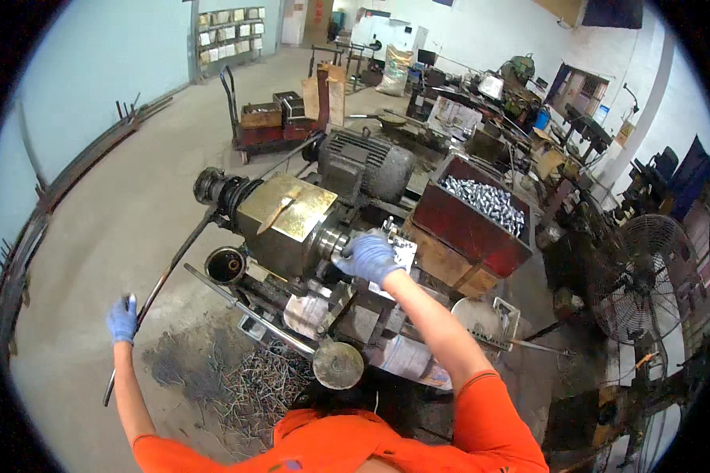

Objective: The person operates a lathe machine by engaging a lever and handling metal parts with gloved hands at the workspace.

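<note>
My left hand (121,320), in a blue-grey glove, is closed at the long dark lever (170,272) that slants down from the left end of a lathe-like machine. The lever runs on below the hand and passes behind my wrist. My right hand (368,257), gloved the same way, is at the bright metal chuck (331,243) on the machine's headstock (280,244). Its fingers are bent inward against the chuck's face. Whatever they hold is hidden by the hand. A brush (278,213) with a wooden handle lies on the brass-coloured top plate (312,206).
A red bin (465,229) of small shiny metal parts stands right of the motor (367,162). Metal shavings (264,390) cover the floor below. A round-ended bar (338,365) juts toward me. A caged fan (643,276) stands right, a loaded trolley (280,130) behind.
</note>
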`<action>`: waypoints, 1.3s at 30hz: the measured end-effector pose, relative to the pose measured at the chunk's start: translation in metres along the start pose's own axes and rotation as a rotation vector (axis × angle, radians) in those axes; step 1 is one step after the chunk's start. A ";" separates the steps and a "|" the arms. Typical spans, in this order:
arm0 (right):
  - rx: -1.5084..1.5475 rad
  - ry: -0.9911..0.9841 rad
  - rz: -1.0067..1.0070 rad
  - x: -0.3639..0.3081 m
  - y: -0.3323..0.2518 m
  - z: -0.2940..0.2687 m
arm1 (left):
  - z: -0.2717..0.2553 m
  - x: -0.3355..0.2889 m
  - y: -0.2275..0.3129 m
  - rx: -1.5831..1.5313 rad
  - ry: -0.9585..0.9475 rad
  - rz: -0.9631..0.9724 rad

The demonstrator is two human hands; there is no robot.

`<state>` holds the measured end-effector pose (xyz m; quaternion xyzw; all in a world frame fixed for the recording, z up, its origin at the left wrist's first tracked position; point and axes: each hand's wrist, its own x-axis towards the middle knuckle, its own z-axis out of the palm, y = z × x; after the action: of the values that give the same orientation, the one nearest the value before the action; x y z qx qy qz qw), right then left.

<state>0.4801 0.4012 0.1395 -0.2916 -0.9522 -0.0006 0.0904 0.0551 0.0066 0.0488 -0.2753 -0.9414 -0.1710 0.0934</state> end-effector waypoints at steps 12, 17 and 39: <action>-0.056 -0.321 0.104 0.016 -0.013 0.023 | 0.014 -0.133 0.097 0.149 -0.022 -0.193; 0.028 -0.269 0.204 0.009 -0.020 0.009 | 0.021 -0.124 0.097 0.071 -0.010 -0.127; -0.045 0.659 0.411 -0.140 0.117 -0.091 | -0.024 -0.036 0.276 -0.426 0.175 0.441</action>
<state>0.6753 0.4158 0.1992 -0.4625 -0.7936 -0.0972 0.3833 0.2383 0.1981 0.1357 -0.4705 -0.7903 -0.3630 0.1492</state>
